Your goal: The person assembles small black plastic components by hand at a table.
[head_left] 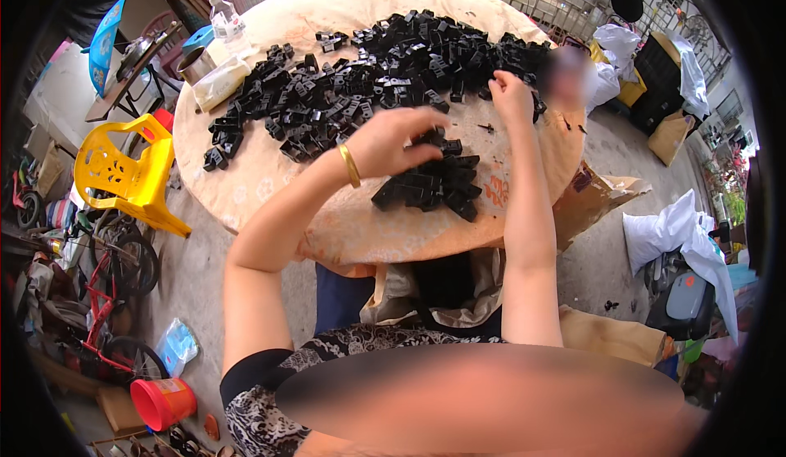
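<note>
**Black Pieces (pixel 422 44) Crowd Round Table (pixel 196 142)**

The pieces lie in a broad heap (pixel 401 68) and a nearer pile (pixel 426 187) — likely light, stiff, slick plastic, best pinched by their flat, boxy sides. The left hand (pixel 397 142) arches over the nearer pile, thumb and fingers apart; whether they grasp a piece, one cannot tell. The right hand (pixel 512 99) is pinched tight — anything within is hidden. Beneath spreads pale, flower-printed cloth (pixel 360 234).

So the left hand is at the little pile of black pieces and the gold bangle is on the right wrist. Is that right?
Not quite: the head view shows the gold bangle on the left wrist, not the right. The left hand is indeed at the little pile of black pieces.
</note>
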Action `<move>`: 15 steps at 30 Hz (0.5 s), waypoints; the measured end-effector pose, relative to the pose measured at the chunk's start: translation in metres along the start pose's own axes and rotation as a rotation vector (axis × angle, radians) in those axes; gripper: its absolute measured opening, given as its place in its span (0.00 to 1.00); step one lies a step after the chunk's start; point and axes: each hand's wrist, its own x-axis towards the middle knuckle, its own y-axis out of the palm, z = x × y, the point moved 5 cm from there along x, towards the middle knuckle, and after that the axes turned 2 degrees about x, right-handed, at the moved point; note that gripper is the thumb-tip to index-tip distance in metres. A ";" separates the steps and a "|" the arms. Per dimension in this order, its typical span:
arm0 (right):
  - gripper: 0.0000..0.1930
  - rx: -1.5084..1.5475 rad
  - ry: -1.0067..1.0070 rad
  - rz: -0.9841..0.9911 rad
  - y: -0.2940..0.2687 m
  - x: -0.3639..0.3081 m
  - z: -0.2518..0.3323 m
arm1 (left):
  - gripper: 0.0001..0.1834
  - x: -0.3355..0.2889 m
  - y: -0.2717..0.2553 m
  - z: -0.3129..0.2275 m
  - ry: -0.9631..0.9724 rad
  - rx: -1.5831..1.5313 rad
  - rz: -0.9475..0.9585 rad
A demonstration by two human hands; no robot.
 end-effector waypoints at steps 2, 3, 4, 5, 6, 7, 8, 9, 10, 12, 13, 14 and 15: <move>0.15 -0.394 -0.076 0.102 0.012 -0.002 -0.009 | 0.20 -0.005 0.014 -0.014 0.152 0.196 0.125; 0.18 -0.490 -0.038 0.212 0.017 -0.005 -0.003 | 0.20 -0.008 0.019 -0.013 0.149 0.196 0.124; 0.18 -0.490 -0.039 0.215 0.021 -0.008 0.002 | 0.21 -0.012 0.026 -0.013 0.211 0.219 0.139; 0.18 -0.578 -0.061 0.224 0.026 -0.011 0.006 | 0.22 -0.015 0.031 -0.013 0.272 0.242 0.155; 0.18 -0.670 -0.080 0.229 0.027 -0.012 0.007 | 0.22 -0.014 0.032 -0.013 0.274 0.238 0.154; 0.17 -0.680 -0.086 0.241 0.026 -0.012 0.007 | 0.21 -0.013 0.032 -0.014 0.265 0.203 0.154; 0.17 -0.684 -0.084 0.241 0.025 -0.011 0.008 | 0.20 -0.011 0.032 -0.014 0.256 0.168 0.153; 0.17 -0.702 -0.042 0.278 0.027 -0.009 0.008 | 0.20 -0.010 0.030 -0.015 0.256 0.168 0.153; 0.16 -0.719 0.001 0.315 0.028 -0.009 0.009 | 0.18 -0.007 0.026 -0.014 0.209 0.141 0.124; 0.15 -0.661 -0.030 0.370 0.029 -0.016 0.019 | 0.17 -0.006 0.021 -0.007 0.157 0.116 0.094; 0.15 -0.601 -0.062 0.426 0.030 -0.022 0.029 | 0.15 -0.006 0.017 0.002 0.077 0.089 0.005; 0.15 -0.598 -0.066 0.430 0.028 -0.026 0.039 | 0.13 -0.007 0.012 0.013 -0.004 0.063 -0.085; 0.14 -0.491 -0.098 0.478 0.026 -0.032 0.049 | 0.11 -0.006 0.009 0.022 -0.036 0.077 -0.120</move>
